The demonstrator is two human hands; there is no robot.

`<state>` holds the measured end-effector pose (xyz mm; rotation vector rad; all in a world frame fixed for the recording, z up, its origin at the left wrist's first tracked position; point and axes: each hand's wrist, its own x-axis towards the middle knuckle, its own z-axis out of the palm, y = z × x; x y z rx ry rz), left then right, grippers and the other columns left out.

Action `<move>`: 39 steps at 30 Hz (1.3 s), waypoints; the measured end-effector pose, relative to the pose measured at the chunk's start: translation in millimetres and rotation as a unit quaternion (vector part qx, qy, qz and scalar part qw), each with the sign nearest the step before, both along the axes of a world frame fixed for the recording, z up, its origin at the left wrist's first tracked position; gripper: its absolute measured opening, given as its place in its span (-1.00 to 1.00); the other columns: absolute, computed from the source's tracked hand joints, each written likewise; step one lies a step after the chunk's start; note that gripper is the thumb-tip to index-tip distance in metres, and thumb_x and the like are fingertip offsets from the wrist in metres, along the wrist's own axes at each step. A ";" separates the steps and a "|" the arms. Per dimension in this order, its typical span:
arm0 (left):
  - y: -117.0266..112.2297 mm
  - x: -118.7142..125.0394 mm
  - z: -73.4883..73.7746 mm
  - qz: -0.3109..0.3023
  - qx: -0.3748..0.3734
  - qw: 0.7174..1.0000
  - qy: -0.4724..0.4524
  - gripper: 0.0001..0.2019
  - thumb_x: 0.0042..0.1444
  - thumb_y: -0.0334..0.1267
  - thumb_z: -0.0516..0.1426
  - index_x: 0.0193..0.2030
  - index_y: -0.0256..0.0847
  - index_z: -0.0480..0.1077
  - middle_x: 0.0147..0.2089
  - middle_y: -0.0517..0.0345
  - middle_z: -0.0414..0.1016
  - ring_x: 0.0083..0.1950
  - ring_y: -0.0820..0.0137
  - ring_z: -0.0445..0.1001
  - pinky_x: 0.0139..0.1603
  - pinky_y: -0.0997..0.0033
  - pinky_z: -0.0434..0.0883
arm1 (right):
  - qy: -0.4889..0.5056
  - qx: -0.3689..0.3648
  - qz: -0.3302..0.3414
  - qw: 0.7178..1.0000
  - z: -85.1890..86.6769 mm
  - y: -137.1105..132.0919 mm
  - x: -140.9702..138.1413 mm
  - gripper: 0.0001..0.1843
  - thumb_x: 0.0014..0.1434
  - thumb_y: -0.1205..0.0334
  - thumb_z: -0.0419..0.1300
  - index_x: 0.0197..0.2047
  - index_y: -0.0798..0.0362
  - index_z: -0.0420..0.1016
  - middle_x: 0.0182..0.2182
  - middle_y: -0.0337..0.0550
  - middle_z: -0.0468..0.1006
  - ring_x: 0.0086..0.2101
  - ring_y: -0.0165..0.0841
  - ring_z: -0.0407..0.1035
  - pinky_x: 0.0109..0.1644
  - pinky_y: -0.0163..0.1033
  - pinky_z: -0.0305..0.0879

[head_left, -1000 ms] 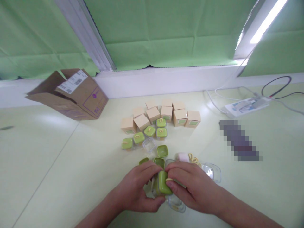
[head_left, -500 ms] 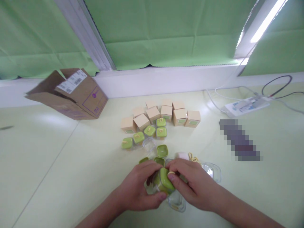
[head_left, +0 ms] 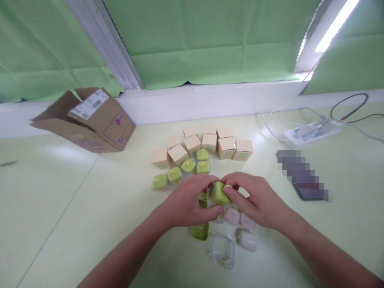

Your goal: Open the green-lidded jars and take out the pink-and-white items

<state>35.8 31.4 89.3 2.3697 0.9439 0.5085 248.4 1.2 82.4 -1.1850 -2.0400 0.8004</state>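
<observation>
A small clear container with a green lid (head_left: 222, 193) is held up between my two hands. My left hand (head_left: 190, 202) wraps around its clear body from the left. My right hand (head_left: 256, 200) pinches the yellow loop (head_left: 227, 187) on its lid. Beneath the hands lie a green lid turned hollow side up (head_left: 200, 232), a clear square container (head_left: 223, 252) and several pale pink rounded pieces (head_left: 247, 240). More green and clear parts are partly hidden by my left hand. Beyond it stand several lidded containers (head_left: 174, 174) with yellow loops.
Several small tan boxes (head_left: 244, 149) are grouped behind the containers. An open cardboard carton (head_left: 99, 124) stands at the back left. On the right are a power strip (head_left: 312, 131) with cables and a blurred-out dark flat object (head_left: 306, 180).
Both hands have moved forward and slightly right with the container, away from me. The upturned green lid and pink pieces have come into view; the containers behind have not moved.
</observation>
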 end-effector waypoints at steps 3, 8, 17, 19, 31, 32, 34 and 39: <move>15.4 11.7 0.8 -0.006 -0.007 1.000 0.015 -0.63 0.07 -0.18 0.22 0.01 -0.22 0.39 -0.19 0.10 0.48 -0.21 0.31 0.42 -0.19 0.32 0.37 | -0.016 0.015 -0.027 0.999 -1.1 11.7 8.3 -0.83 0.33 0.22 0.04 -0.21 0.03 0.45 -0.35 -0.16 0.56 -0.35 -0.34 0.42 -0.23 -0.26 0.32; 31.2 25.8 -6.0 -0.009 0.013 1.000 0.013 -0.63 0.05 -0.15 0.25 -0.01 -0.25 0.42 -0.26 0.14 0.45 -0.24 0.33 0.41 -0.20 0.35 0.35 | -0.036 0.020 -0.057 0.998 -10.5 22.4 18.1 -0.81 0.33 0.22 0.04 -0.18 0.03 0.47 -0.31 -0.15 0.59 -0.31 -0.31 0.45 -0.20 -0.24 0.33; 44.7 38.6 -19.1 -0.007 0.009 1.000 0.019 -0.66 0.04 -0.17 0.28 -0.04 -0.21 0.45 -0.30 0.19 0.50 -0.32 0.39 0.41 -0.27 0.41 0.32 | -0.092 0.046 -0.048 0.994 -26.2 33.6 29.5 -0.80 0.37 0.24 0.00 -0.13 0.04 0.43 -0.27 -0.12 0.58 -0.25 -0.28 0.46 -0.15 -0.21 0.31; 44.5 38.4 -20.5 -0.007 0.007 1.000 0.027 -0.65 0.04 -0.16 0.28 -0.03 -0.20 0.45 -0.29 0.19 0.51 -0.32 0.38 0.42 -0.27 0.40 0.33 | -0.104 0.050 -0.038 0.993 -28.8 34.4 29.6 -0.80 0.37 0.24 -0.01 -0.12 0.04 0.42 -0.26 -0.10 0.58 -0.23 -0.27 0.45 -0.12 -0.19 0.32; 41.0 37.4 -21.8 -0.001 0.007 0.998 0.060 -0.73 0.04 -0.17 0.27 -0.14 -0.22 0.44 -0.32 0.18 0.50 -0.30 0.35 0.45 -0.25 0.39 0.34 | -0.173 0.112 -0.009 0.978 -36.6 32.9 28.8 -0.79 0.40 0.25 -0.05 -0.09 0.05 0.40 -0.20 -0.02 0.58 -0.14 -0.24 0.45 -0.05 -0.15 0.35; 41.0 37.6 -22.4 0.001 0.012 0.998 0.064 -0.73 0.05 -0.16 0.26 -0.14 -0.22 0.44 -0.31 0.17 0.50 -0.30 0.34 0.45 -0.24 0.38 0.34 | -0.175 0.114 -0.010 0.978 -36.2 32.5 29.0 -0.79 0.40 0.25 -0.05 -0.09 0.06 0.40 -0.19 -0.01 0.58 -0.13 -0.23 0.45 -0.04 -0.15 0.35; 41.3 37.5 -24.3 0.003 0.021 0.997 0.074 -0.70 0.05 -0.13 0.27 -0.12 -0.23 0.43 -0.29 0.15 0.51 -0.28 0.32 0.46 -0.22 0.36 0.36 | -0.171 0.116 -0.014 0.978 -34.2 31.9 29.7 -0.78 0.40 0.25 -0.05 -0.08 0.06 0.40 -0.18 0.00 0.57 -0.12 -0.22 0.45 -0.03 -0.13 0.35; 43.7 35.1 -30.2 0.008 0.025 0.996 0.090 -0.62 0.05 -0.14 0.27 -0.01 -0.23 0.41 -0.22 0.09 0.54 -0.21 0.25 0.49 -0.14 0.30 0.41 | -0.105 0.098 -0.054 0.988 -26.9 31.6 36.0 -0.81 0.37 0.24 -0.02 -0.11 0.03 0.41 -0.22 -0.06 0.59 -0.19 -0.25 0.47 -0.08 -0.17 0.35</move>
